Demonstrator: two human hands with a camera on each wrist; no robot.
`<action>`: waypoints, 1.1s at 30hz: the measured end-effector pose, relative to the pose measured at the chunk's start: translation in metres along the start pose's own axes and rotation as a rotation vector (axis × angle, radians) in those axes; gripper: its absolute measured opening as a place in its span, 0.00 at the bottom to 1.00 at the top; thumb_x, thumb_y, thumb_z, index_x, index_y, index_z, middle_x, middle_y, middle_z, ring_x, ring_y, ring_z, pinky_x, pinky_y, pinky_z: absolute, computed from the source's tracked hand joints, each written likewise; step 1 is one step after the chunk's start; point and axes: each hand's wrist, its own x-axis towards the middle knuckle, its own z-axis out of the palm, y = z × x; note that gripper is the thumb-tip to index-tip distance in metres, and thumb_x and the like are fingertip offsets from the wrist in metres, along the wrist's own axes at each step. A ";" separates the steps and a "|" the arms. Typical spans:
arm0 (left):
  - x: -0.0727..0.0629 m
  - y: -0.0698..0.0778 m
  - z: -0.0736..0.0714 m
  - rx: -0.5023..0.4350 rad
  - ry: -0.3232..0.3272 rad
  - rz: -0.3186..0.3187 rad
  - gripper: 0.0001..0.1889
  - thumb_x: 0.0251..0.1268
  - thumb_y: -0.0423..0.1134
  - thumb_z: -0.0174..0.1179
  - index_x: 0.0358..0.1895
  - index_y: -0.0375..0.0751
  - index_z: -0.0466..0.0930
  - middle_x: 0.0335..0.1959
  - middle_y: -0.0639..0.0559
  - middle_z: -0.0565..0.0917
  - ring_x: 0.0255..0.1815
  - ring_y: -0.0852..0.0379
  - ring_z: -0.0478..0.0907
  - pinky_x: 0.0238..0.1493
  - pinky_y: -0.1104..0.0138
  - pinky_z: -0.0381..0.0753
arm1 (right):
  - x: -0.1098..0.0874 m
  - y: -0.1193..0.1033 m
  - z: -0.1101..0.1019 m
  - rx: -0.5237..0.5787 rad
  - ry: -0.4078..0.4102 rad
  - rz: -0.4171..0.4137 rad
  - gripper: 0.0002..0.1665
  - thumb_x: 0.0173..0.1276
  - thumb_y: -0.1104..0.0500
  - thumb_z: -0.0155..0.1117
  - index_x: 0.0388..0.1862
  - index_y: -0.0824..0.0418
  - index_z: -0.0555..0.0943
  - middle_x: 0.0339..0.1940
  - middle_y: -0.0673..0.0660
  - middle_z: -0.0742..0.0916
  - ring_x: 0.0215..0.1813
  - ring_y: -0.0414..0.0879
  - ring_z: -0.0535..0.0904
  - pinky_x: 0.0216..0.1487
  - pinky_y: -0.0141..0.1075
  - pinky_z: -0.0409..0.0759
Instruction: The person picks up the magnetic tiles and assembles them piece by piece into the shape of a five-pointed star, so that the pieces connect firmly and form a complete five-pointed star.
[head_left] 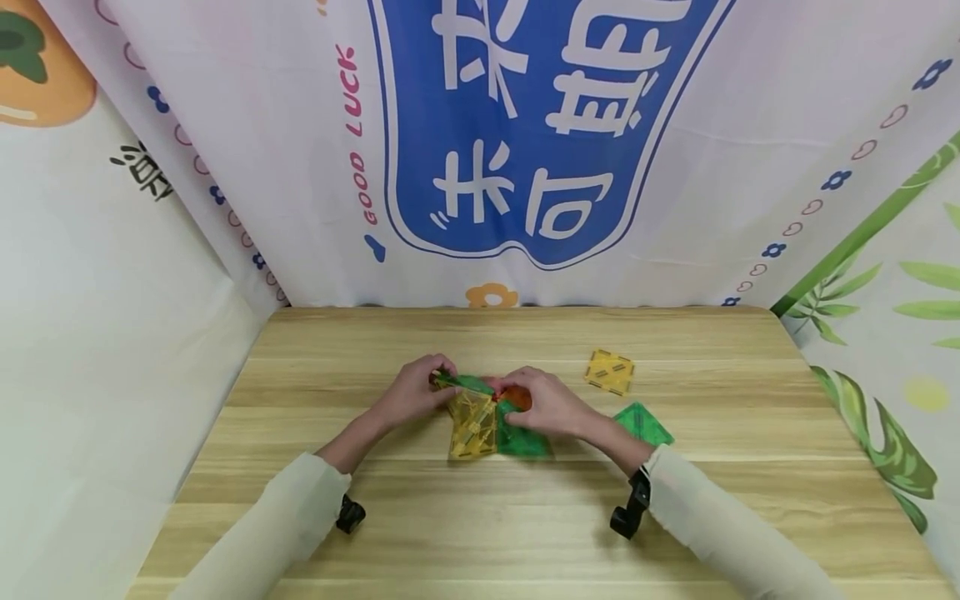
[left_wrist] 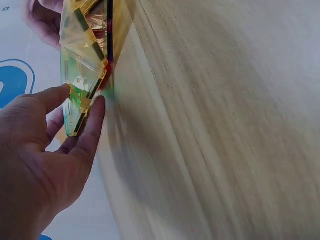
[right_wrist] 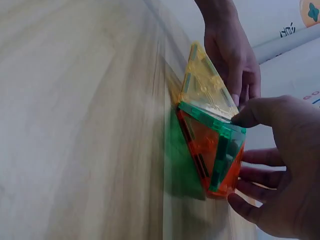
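Translucent magnetic building tiles stand joined in a small structure near the middle of the table. A yellow tile point(head_left: 474, 427) faces the front, with a green tile point(head_left: 525, 439) on its right and a red tile point(right_wrist: 200, 137) behind that green one. My left hand point(head_left: 417, 390) pinches the structure's left end between thumb and fingers, where a green and yellow corner point(left_wrist: 77, 107) shows in the left wrist view. On the other side my right hand point(head_left: 551, 404) grips the green and red part, thumb at the green edge point(right_wrist: 202, 116) and fingers behind the red.
A loose yellow square tile point(head_left: 610, 372) lies flat at the back right of the wooden table point(head_left: 480, 533). Partly behind the right forearm lies a green tile point(head_left: 643, 425). Printed cloth point(head_left: 300, 167) hangs behind the table and along both sides.
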 end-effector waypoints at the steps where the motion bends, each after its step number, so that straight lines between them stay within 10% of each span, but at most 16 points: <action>1: 0.000 0.001 0.000 0.009 0.003 0.004 0.08 0.70 0.32 0.71 0.47 0.37 0.83 0.46 0.44 0.84 0.45 0.49 0.80 0.47 0.57 0.83 | 0.000 0.002 -0.001 0.005 0.000 -0.013 0.31 0.68 0.55 0.74 0.68 0.62 0.82 0.66 0.62 0.84 0.66 0.58 0.80 0.65 0.54 0.81; 11: 0.013 0.047 0.017 0.003 0.051 0.128 0.15 0.71 0.32 0.70 0.56 0.32 0.83 0.55 0.39 0.83 0.59 0.36 0.80 0.62 0.44 0.81 | -0.038 0.021 -0.031 0.030 0.107 0.006 0.30 0.70 0.56 0.75 0.67 0.68 0.81 0.63 0.64 0.85 0.63 0.63 0.83 0.61 0.56 0.85; 33: 0.049 0.130 0.109 0.020 -0.331 0.157 0.23 0.77 0.42 0.66 0.70 0.40 0.79 0.68 0.50 0.82 0.66 0.53 0.82 0.61 0.72 0.81 | -0.151 0.084 -0.073 -0.138 0.236 0.201 0.31 0.61 0.57 0.84 0.59 0.71 0.85 0.51 0.63 0.88 0.51 0.57 0.85 0.45 0.46 0.88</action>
